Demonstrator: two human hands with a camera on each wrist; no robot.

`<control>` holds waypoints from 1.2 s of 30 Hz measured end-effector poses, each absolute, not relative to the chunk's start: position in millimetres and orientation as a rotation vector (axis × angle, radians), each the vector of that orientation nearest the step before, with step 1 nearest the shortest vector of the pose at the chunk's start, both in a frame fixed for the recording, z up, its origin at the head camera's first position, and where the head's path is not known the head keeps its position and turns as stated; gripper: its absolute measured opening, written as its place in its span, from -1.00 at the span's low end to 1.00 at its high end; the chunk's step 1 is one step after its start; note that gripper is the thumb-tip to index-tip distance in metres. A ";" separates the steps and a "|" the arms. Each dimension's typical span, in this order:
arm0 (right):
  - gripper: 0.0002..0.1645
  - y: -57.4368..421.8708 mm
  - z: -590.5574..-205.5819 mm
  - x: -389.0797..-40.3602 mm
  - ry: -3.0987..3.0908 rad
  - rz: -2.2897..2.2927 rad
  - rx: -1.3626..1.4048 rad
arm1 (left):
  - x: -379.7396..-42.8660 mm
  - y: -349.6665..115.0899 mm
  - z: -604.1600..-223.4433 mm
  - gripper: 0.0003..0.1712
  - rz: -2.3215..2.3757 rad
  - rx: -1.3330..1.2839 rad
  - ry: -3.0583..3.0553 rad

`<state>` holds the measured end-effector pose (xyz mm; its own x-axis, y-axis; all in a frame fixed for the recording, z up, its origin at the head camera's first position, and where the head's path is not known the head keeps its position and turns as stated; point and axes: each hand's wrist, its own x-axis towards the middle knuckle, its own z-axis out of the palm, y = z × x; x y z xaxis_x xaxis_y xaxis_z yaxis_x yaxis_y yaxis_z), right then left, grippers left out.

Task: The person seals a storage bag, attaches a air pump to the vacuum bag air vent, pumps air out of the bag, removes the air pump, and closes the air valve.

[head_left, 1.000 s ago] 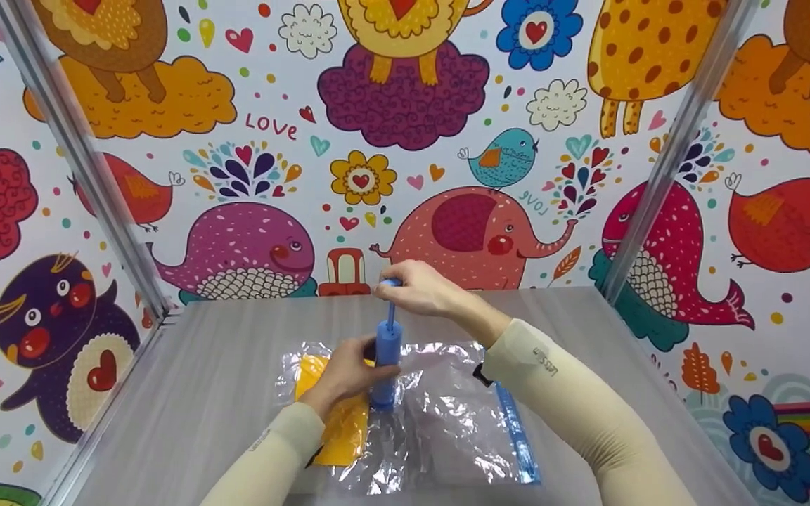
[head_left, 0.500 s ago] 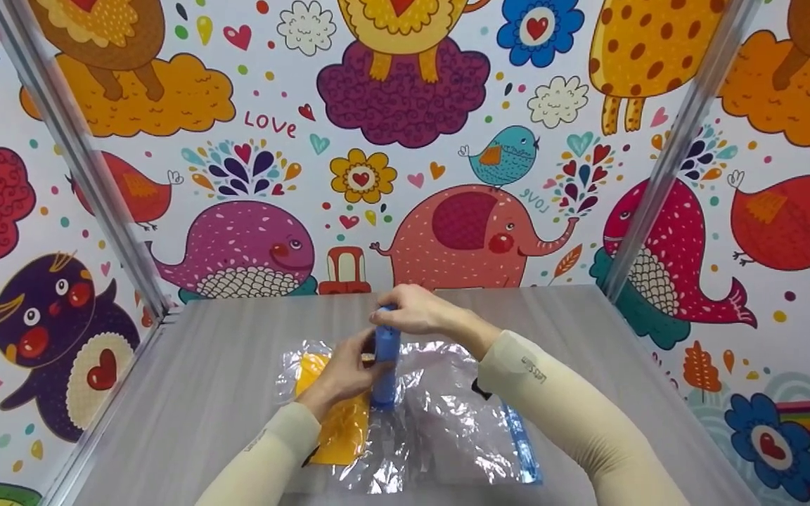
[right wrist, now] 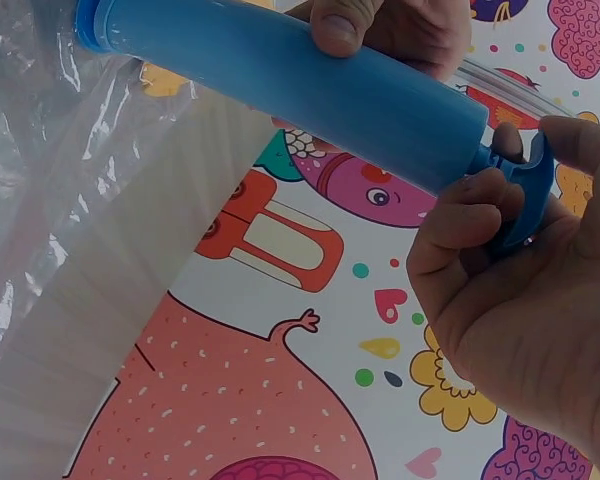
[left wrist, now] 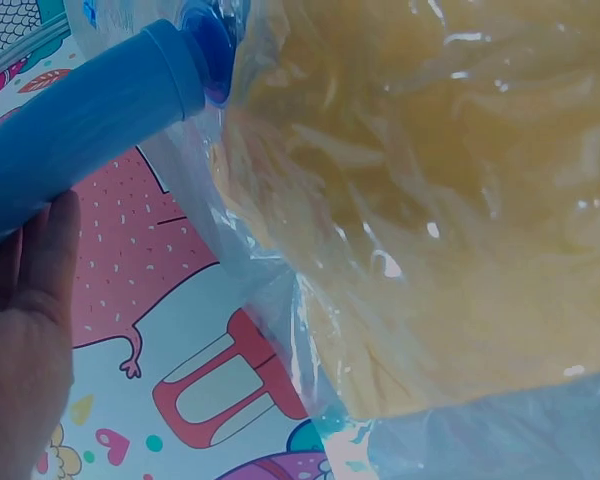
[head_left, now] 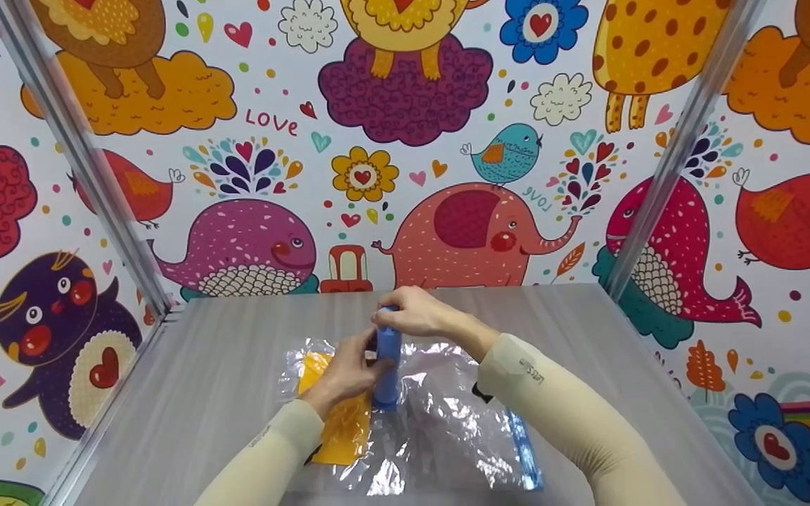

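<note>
A blue hand pump (head_left: 387,369) stands upright on a clear plastic vacuum bag (head_left: 447,422), its foot at the bag's valve (left wrist: 214,50). My left hand (head_left: 345,372) grips the pump's barrel (right wrist: 300,90) around the middle, thumb across its near side. On top, my right hand (head_left: 415,313) holds the blue pump handle (right wrist: 530,195), fingers hooked round it. The handle sits low against the barrel's upper end. Inside the bag's left part lies a folded yellow cloth (head_left: 338,436), seen through the wrinkled film in the left wrist view.
The bag lies flat on a grey table (head_left: 201,393), with a blue strip (head_left: 523,450) along its right edge. Walls printed with cartoon animals (head_left: 482,232) rise behind and at both sides, with metal posts (head_left: 106,190) at the corners.
My right hand has pushed the pump handle down, so the rod that showed above the barrel has gone in. My left hand stays on the barrel.
</note>
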<state>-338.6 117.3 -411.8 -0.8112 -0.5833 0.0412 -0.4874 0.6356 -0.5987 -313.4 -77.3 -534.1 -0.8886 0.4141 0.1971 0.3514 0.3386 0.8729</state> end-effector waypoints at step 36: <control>-0.44 130.8 -281.8 -318.9 2.778 -1.359 -0.802 | -313.3 -65.8 -528.5 -0.48 1.441 0.625 2.680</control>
<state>-318.9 130.8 -281.8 -0.8726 -0.4134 0.2601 -0.4591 0.5124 -0.7257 -313.3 -65.8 -528.5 -0.9184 0.3635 0.1564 0.3309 0.4886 0.8073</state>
